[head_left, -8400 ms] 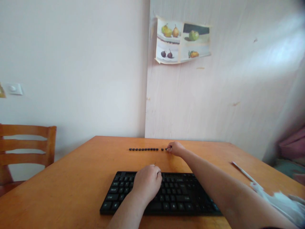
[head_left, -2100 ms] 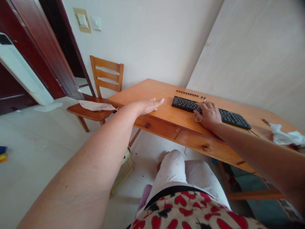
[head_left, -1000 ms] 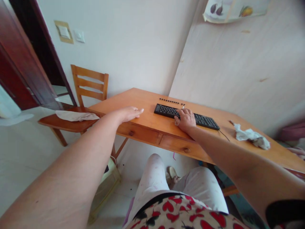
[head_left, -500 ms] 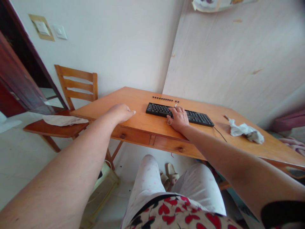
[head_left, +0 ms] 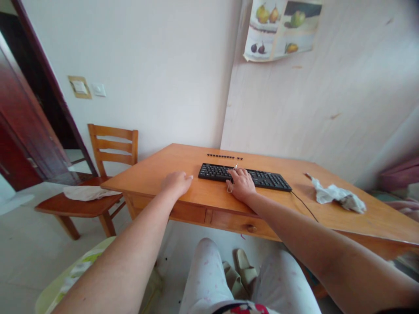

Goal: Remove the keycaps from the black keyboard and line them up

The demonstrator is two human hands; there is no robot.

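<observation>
Head view: the right hand [head_left: 242, 185] lies over the black plastic kbd [head_left: 275, 179], fingers half bent & slightly apart, w/ what looks like a thin, pale wire-loop tool [head_left: 230, 188] held under them; its loop shows by the thumb, its far end past the fingers. The left hand [head_left: 178, 183] is by the near edge of the orange-brown wooden table [head_left: 150, 168], thumb out, other fingers hidden; can't tell how far it's closed or if anything's in it.

Main risk: w/ nothing seen bracing the kbd but the right hand, a sideways pull on the tool could skid or twist it. A loose grip could also let the wire slip & scratch the keys. The line of small black pieces [head_left: 223, 156], approx. parallel to the kbd's far edge, w/ two set apart at its right end, sits close behind; a kbd shoved back or a knuckle brushing past could scatter them. The black cable [head_left: 304, 205] trails to the near edge, so a snag there could tug the kbd askew.
</observation>
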